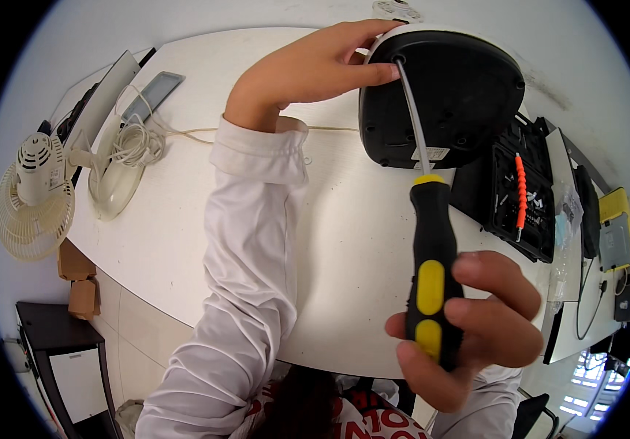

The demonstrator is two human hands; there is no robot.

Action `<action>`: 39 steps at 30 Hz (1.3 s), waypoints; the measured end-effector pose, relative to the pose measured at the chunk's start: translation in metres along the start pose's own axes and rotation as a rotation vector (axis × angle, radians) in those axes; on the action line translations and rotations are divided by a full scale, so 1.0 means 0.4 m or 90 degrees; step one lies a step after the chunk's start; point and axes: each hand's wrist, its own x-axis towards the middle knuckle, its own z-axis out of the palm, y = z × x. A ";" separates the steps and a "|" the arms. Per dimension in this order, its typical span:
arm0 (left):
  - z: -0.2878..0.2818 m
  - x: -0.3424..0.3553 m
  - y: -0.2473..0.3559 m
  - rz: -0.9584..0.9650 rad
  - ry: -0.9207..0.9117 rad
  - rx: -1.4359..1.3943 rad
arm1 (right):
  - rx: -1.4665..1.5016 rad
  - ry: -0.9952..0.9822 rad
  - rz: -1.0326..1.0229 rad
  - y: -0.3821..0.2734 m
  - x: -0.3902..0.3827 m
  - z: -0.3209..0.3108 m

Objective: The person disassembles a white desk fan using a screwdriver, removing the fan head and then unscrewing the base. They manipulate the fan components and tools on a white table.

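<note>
My left hand (315, 66) grips the upper left edge of a rounded appliance base (454, 95), tipped up so its black underside faces me. A white rim shows along its top. My right hand (490, 329) is closed around the black and yellow handle of a screwdriver (432, 227). The shaft runs up across the base, and its tip sits at a recessed screw hole near the base's upper left corner. My left thumb lies beside the tip, touching or nearly touching the shaft. Several other recessed holes and a pale label show on the underside.
A black tool case (520, 190) lies open at the right, an orange flexible shaft (521, 192) across it. On the left stand a cream fan (35, 197) and a coiled cord (138, 143). A dark cabinet (66, 366) stands below, beyond the white table's (359, 293) edge.
</note>
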 end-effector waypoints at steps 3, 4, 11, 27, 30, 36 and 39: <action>0.003 0.007 0.005 -0.001 0.002 -0.001 | -0.043 -0.042 0.005 -0.013 0.001 -0.044; 0.002 0.005 0.007 -0.010 0.003 0.002 | -0.045 -0.055 0.009 -0.016 -0.001 -0.052; -0.010 -0.008 -0.001 0.008 -0.014 -0.034 | -0.047 -0.099 0.010 -0.023 0.003 -0.054; -0.007 -0.004 0.005 0.001 -0.019 -0.030 | 0.033 -0.030 0.029 -0.006 0.015 -0.014; 0.001 0.010 0.005 0.006 -0.014 -0.022 | 0.003 0.040 0.039 0.001 0.008 0.006; -0.011 -0.003 0.012 0.000 -0.016 -0.023 | -0.020 -0.164 0.033 -0.028 0.027 -0.043; -0.004 0.007 0.003 0.015 -0.016 -0.044 | 0.015 -0.150 0.068 -0.038 0.024 -0.043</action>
